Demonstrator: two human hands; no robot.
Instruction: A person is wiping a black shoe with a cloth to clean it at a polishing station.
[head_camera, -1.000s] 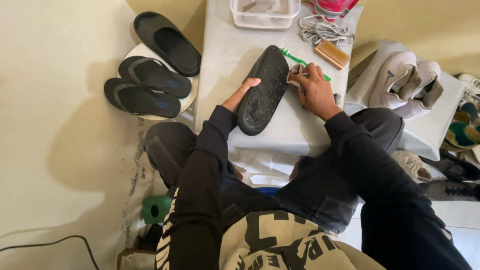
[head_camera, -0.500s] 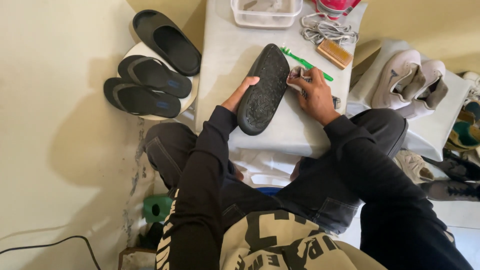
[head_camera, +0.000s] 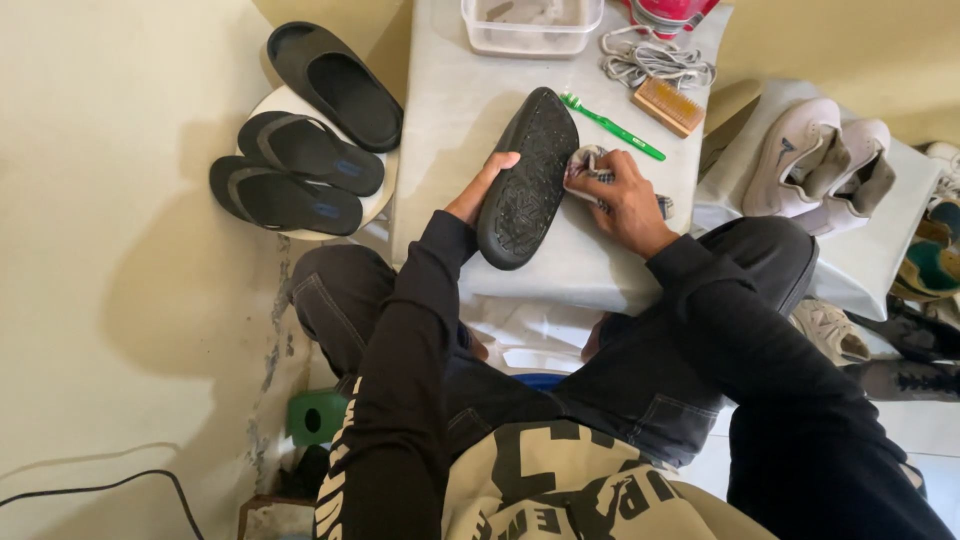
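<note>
You hold a black sandal (head_camera: 527, 180) sole-up near the front edge of the table (head_camera: 450, 110).
Your left hand (head_camera: 482, 187) grips its side; your right hand's (head_camera: 622, 195) fingers (head_camera: 598, 170) clutch a cloth (head_camera: 583, 165) against it.

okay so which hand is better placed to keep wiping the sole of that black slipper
Right, probably. The right hand holds the cloth against the edge of the black slipper, while the left hand grips the slipper's other side, steadying it.

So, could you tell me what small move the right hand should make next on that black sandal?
Probably draw the cloth along the sole: the left hand steadies the sandal sole-up, and the right hand presses the cloth at its edge.
</note>
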